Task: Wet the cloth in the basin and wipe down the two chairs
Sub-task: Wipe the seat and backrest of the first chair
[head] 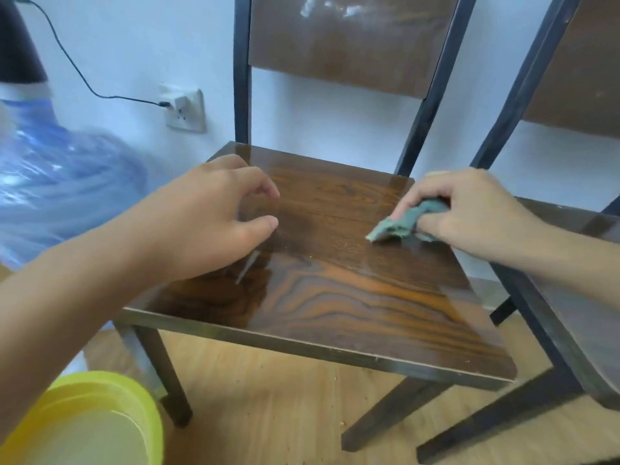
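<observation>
The cloth (401, 224) was pinched in the right hand (469, 213) on the chair (335, 297) seat, apparently wet; the left hand (208, 213) was held loosely curled, empty.

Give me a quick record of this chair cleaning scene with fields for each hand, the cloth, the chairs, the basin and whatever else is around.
left hand: left hand, empty, fingers curled, over the seat's left side
right hand: right hand, gripping the cloth
cloth: crumpled grey-green cloth, pressed on the seat near its right edge
near chair: dark wood-grain chair with black frame, seat glossy
second chair: similar dark chair, close beside on the right
basin: yellow plastic basin, on the floor at lower left
other: blue water jug; white wall socket, black cable plugged in
</observation>
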Demonstrator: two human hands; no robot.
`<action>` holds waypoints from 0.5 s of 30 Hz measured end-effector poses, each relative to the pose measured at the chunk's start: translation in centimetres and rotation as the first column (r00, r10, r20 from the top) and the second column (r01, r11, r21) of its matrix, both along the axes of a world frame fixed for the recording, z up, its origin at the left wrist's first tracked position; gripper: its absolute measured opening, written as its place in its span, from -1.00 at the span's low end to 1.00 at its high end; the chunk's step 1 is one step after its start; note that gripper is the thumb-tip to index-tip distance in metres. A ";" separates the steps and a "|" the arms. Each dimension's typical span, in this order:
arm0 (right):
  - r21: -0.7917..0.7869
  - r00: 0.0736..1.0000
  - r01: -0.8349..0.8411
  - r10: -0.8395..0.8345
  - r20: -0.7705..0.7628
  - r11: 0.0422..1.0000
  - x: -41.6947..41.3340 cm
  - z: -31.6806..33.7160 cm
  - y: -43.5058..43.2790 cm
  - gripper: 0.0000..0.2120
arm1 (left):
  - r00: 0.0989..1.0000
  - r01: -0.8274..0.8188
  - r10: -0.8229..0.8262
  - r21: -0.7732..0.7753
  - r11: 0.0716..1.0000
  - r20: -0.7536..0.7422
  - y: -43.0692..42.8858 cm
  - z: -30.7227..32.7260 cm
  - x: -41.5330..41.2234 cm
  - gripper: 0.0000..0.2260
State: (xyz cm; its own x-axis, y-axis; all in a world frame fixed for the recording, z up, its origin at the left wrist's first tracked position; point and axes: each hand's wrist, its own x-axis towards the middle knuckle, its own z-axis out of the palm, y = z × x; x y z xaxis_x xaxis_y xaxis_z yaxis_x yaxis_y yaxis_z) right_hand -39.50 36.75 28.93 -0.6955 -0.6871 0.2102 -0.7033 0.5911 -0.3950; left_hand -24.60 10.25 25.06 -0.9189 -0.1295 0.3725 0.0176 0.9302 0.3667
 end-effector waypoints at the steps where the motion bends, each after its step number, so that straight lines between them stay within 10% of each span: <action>1: -0.002 0.998 0.062 -0.062 -0.021 0.998 -1.4 -0.8 -1.8 -0.64 | 1.000 -0.002 0.002 -0.009 1.000 0.014 0.0 0.0 -0.1 -0.58; 5: -0.038 0.994 0.097 -0.099 -0.042 0.994 -1.6 -3.3 -6.3 -0.69 | 0.999 -0.017 0.018 -0.015 1.000 0.050 -0.9 -0.3 -0.1 -0.64; 15: 0.048 0.886 -0.458 0.451 0.105 0.888 8.5 0.1 -5.8 -0.68 | 0.990 -0.140 0.140 0.010 0.990 0.023 -5.2 0.4 1.9 -0.73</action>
State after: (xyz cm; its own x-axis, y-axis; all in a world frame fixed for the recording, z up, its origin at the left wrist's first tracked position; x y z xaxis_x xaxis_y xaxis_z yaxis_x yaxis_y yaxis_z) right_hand -31.00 30.99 29.05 -0.3167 -0.9430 0.1024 -0.8656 0.2432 -0.4377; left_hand -22.74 5.04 25.47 -0.8995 -0.2619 0.3498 -0.1212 0.9187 0.3760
